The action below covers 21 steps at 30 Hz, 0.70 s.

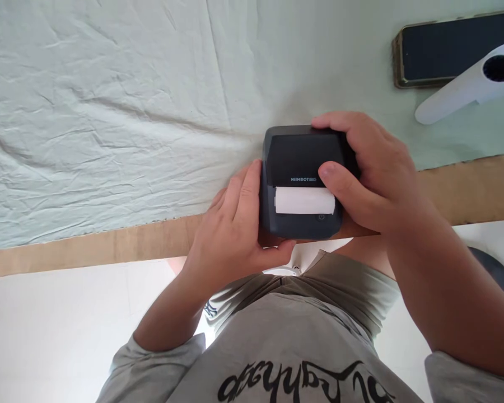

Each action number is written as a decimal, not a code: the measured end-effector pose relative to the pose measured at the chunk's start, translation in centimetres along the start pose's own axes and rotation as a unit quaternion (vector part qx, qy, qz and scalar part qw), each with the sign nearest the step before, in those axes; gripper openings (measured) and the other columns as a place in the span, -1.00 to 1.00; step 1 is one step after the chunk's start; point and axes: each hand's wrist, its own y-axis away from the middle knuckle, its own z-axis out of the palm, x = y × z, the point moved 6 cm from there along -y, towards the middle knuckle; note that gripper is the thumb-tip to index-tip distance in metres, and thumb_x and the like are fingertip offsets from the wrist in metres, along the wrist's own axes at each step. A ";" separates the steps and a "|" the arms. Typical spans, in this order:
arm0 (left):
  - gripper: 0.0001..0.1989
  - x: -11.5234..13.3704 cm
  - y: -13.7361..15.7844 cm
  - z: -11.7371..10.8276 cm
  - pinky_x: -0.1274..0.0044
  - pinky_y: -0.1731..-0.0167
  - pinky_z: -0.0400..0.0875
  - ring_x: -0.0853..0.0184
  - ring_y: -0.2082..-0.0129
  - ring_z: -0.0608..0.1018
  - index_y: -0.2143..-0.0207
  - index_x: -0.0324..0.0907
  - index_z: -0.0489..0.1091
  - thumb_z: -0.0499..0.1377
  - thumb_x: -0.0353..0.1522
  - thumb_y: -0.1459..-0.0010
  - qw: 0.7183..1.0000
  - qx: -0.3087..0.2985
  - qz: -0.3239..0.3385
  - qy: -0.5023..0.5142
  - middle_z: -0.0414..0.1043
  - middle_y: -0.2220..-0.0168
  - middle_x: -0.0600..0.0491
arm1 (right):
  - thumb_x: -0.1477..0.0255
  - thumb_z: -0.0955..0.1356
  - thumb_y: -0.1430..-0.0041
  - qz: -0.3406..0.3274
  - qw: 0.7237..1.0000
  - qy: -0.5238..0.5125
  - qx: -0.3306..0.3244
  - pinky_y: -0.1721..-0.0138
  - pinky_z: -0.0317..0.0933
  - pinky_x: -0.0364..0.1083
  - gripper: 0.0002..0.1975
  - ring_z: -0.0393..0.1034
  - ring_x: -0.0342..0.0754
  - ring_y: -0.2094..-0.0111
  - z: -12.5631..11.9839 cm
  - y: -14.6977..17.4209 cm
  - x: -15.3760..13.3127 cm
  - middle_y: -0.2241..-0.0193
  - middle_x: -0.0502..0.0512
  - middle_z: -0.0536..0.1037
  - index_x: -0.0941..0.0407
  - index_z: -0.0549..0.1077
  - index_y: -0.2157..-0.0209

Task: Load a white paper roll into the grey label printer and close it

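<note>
A dark label printer (304,159) marked NIIMBOT sits at the front edge of the cloth-covered table, between my hands. A strip of white label paper (304,200) lies across its front, at the slot below the lettering. My left hand (235,224) cups the printer's left side, fingers along the wall and thumb by the near edge. My right hand (372,168) grips the right side, with the thumb on the top face and the fingers around the far right corner. The printer's right wall is hidden by that hand.
A smartphone (453,50) in a case lies at the far right, partly under a white handheld device (457,98) with a dark round opening. Pale green wrinkled cloth (121,112) covers the table, whose bare wooden edge (88,238) runs along the front.
</note>
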 end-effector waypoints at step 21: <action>0.15 -1.9 -0.3 -0.3 0.12 -0.44 0.71 -0.17 -0.41 0.73 -0.59 0.02 0.45 0.75 0.13 -0.08 0.996 -0.013 -0.062 0.064 0.57 -0.54 -0.14 | -0.56 -0.08 -0.41 0.133 0.991 -0.007 -0.006 0.16 0.21 -0.01 0.23 0.36 -0.04 0.33 1.0 -0.9 0.9 0.38 0.05 0.39 0.15 0.34 -0.51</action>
